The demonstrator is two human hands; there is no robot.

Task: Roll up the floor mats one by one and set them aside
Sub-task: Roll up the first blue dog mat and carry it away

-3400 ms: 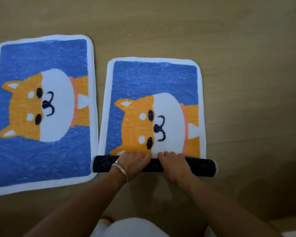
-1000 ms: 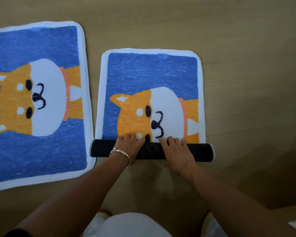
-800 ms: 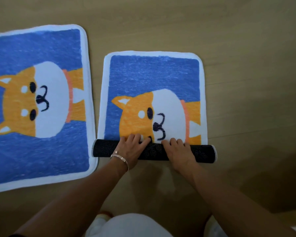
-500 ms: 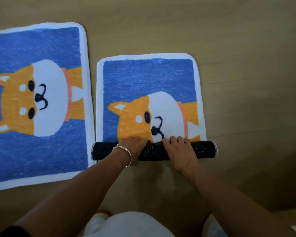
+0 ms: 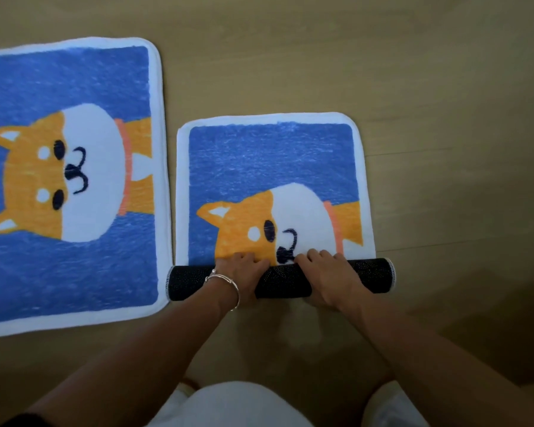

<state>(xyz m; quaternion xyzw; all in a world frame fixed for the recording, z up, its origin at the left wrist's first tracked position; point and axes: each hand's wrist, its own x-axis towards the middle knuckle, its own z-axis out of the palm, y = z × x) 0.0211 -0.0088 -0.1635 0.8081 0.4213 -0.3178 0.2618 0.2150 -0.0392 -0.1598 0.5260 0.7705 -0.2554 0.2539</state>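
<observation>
My left hand (image 5: 244, 272) and right hand (image 5: 330, 277) curl over the dark roll (image 5: 285, 280) of the half-rolled mat (image 5: 272, 161), just right of the flat mat (image 5: 71, 180). With both grips central, I judge the roll's ends could lag and loosen, or its left end could snag the flat mat.

Open wooden floor (image 5: 444, 134) lies to the right of and beyond the half-rolled mat (image 5: 272, 167), whose unrolled part stretches flat ahead of the dark roll (image 5: 282, 278). On the left only a narrow strip of floor parts it from the second mat (image 5: 71, 272), and the roll's left end reaches that mat's white border. The left hand (image 5: 241, 274) and right hand (image 5: 329, 274) curl over the roll's middle, leaving both ends uncovered.
</observation>
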